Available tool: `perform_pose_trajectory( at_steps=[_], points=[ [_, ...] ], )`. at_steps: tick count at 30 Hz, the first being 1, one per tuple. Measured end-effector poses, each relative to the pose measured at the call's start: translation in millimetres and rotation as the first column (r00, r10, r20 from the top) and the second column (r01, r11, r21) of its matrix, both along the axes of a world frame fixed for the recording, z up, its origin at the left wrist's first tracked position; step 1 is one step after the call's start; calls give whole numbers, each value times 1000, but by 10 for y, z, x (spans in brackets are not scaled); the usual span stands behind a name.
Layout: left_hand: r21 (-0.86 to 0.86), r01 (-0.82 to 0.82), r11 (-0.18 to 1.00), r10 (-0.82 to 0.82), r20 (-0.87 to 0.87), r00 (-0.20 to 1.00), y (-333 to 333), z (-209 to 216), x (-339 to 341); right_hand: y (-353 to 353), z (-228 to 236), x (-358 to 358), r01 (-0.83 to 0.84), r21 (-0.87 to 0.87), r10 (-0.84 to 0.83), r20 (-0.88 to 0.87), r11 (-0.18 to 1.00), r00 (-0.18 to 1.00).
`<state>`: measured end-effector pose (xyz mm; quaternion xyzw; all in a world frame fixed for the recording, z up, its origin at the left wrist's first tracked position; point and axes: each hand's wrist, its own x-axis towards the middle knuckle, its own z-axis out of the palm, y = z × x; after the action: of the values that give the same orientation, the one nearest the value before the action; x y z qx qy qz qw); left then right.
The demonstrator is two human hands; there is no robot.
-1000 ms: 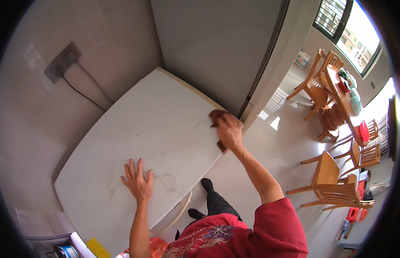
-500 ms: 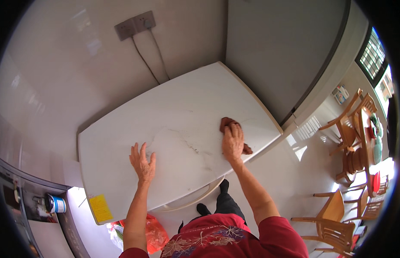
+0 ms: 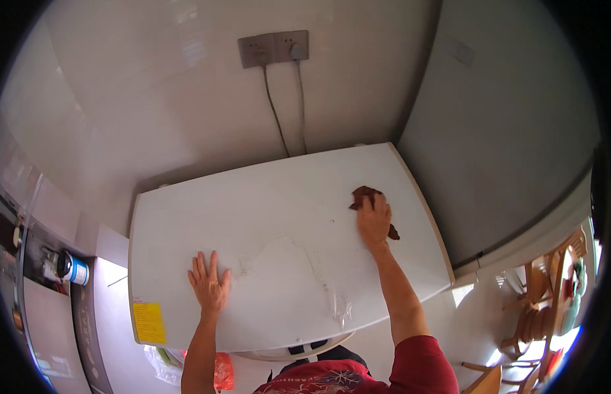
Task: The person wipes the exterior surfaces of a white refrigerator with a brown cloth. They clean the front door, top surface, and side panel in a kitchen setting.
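A wide white lid [image 3: 272, 203], like that of a chest freezer, spreads out before me. Under my right hand [image 3: 373, 224], toward the lid's right rear, a crumpled brown cloth [image 3: 366, 194] is pressed against the surface; parts of it stick out beyond the fingers and beside the palm. My left hand [image 3: 210, 285] lies on the left front part with fingers spread, holding nothing. Faint dark smudges [image 3: 312, 262] run across the middle. Shiny wet-looking streaks [image 3: 341, 308] show near the front edge. A yellow label [image 3: 149, 323] is stuck at the front left corner.
Behind the lid, two cords hang from a wall socket panel [image 3: 274, 48]. A tall grey panel [image 3: 502, 138] rises close on the right. Red plastic bag [image 3: 223, 372] below the front edge; wooden chairs [image 3: 538, 282] at far right; shelf with a blue-and-white container [image 3: 75, 269] at left.
My right hand has slid the cloth from near the front right edge toward the back. My left hand has come to rest on the lid. The view has shifted toward the wall.
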<state>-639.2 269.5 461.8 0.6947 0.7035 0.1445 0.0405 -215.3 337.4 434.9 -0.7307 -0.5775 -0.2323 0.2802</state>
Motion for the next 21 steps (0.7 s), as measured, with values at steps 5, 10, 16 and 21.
perform_pose_trajectory(
  at_steps=[5,10,16,21],
  points=[
    [56,0,998,2,-22,1000,-10,13,15,829,-140,-149,124,-45,-127,-54,991,990],
    [56,-8,998,8,-11,1000,20,114,103,1376,-71,-1190,-158,0,156,-125,987,980],
    [82,-4,997,4,-6,1000,6,76,41,1596,-108,-1741,-654,51,655,-27,755,755],
    [98,-1,995,3,-21,1000,41,64,67,2102,-137,-638,-362,-78,368,77,929,927]
  ],
)
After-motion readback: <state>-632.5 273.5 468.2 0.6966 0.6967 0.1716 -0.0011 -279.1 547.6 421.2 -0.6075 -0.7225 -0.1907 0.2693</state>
